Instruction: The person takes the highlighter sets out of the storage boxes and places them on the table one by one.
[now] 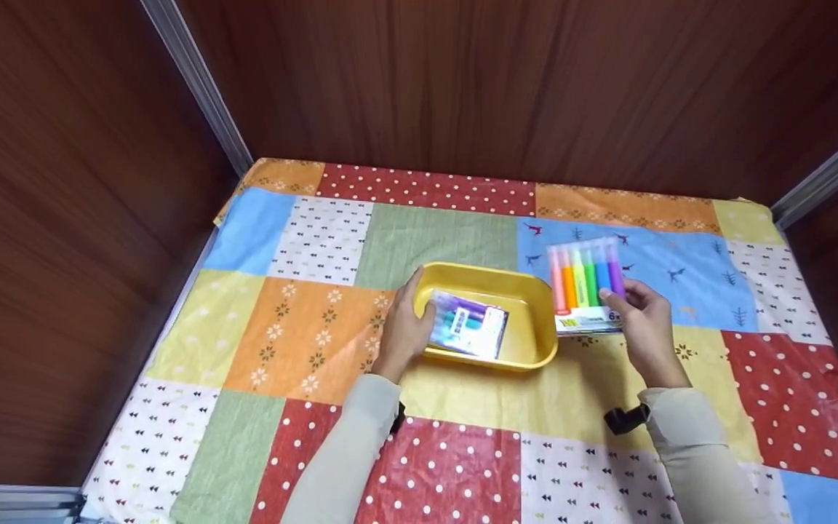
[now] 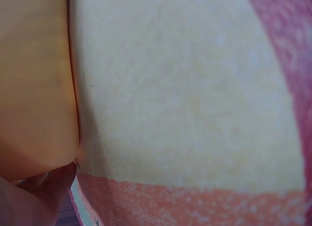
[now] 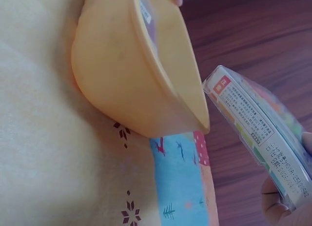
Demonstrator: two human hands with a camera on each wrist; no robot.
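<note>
A yellow plastic basin (image 1: 488, 273) stands on the patchwork cloth, and a flat purple-and-teal pack (image 1: 466, 324) with a white label lies inside it. My left hand (image 1: 408, 324) grips the basin's left wall, thumb over the rim; in the left wrist view its fingers (image 2: 58, 187) touch the outside of the wall. To the right of the basin, my right hand (image 1: 648, 327) holds up a clear pack of highlighters (image 1: 586, 287) in several colours, pinched at its right edge. The right wrist view shows the pack's printed end (image 3: 263, 133) beside the basin's rim.
The patchwork tablecloth (image 1: 302, 335) covers the table. Brown wood-grain panels (image 1: 390, 80) rise behind it and on both sides, joined by metal corner strips (image 1: 201, 87). A black wrist mount (image 1: 626, 420) sits at my right sleeve.
</note>
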